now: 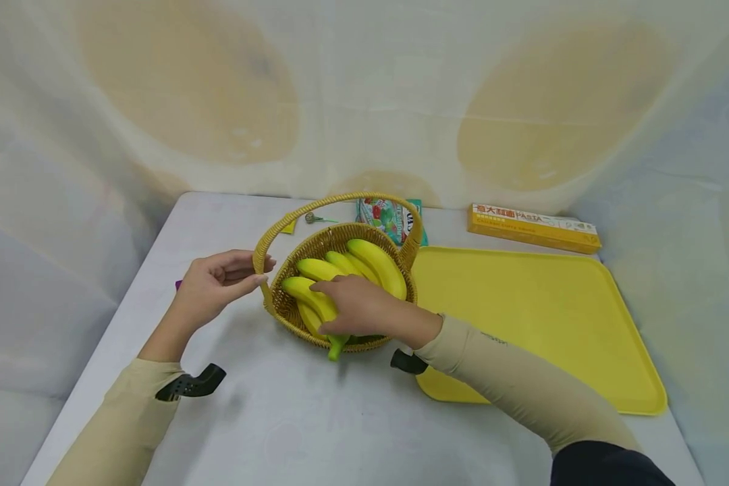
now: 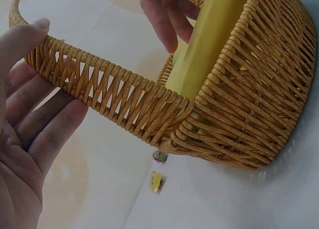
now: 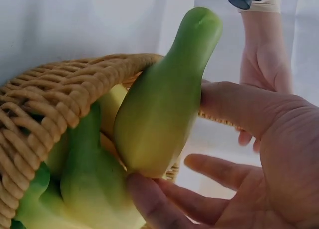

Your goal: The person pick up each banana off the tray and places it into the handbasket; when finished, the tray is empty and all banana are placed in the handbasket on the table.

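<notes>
A woven wicker basket [image 1: 283,322] stands on the white table, full of yellow bananas with green tips. My left hand [image 1: 206,287] pinches the left side of its arched handle [image 2: 112,82] between thumb and fingers. Over the basket's front, my right hand [image 1: 364,307] holds the front banana [image 3: 159,114], thumb on one side and fingertips on the other. That banana's green stem [image 1: 337,347] sticks out past the front rim. Other bananas [image 1: 373,263] lie behind it, partly covered by the right hand.
A yellow tray [image 1: 547,324] lies right of the basket. Behind it is an orange pasta box [image 1: 531,229]. A teal candy bag [image 1: 389,217], a small yellow packet [image 1: 289,227] and a small round thing on a green stick [image 1: 311,217] lie behind the basket.
</notes>
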{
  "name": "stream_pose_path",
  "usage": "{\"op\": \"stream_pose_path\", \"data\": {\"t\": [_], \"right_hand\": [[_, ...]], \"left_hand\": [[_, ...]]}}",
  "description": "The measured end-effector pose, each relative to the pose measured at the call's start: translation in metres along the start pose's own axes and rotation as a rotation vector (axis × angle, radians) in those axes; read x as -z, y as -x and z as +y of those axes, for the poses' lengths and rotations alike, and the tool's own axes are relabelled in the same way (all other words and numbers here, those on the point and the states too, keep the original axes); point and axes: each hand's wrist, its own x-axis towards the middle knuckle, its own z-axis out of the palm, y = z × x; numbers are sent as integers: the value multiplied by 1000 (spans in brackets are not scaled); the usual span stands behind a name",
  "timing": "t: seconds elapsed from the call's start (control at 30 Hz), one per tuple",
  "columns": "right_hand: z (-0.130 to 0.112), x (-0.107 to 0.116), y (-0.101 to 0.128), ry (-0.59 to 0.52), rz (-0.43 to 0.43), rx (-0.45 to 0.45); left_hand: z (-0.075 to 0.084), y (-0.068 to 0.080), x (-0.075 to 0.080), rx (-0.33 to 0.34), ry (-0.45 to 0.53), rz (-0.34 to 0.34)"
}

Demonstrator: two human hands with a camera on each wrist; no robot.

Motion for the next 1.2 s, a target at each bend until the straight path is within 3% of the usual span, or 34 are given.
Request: {"op": "stream_pose_path", "data": {"t": [0.33,0.67,0.97,1.2], "right_hand": [[-7,-2,0,13,26,-57],[-6,-3,0,0,49,-60],[-2,9,4,115,169,-115],[-1,0,3,186,180,-83]], "left_hand": [[1,1,0,4,8,-1],[1,1,0,2,0,1],[2,0,0,-6,16,3],[2,0,0,-3,8,4]]}}
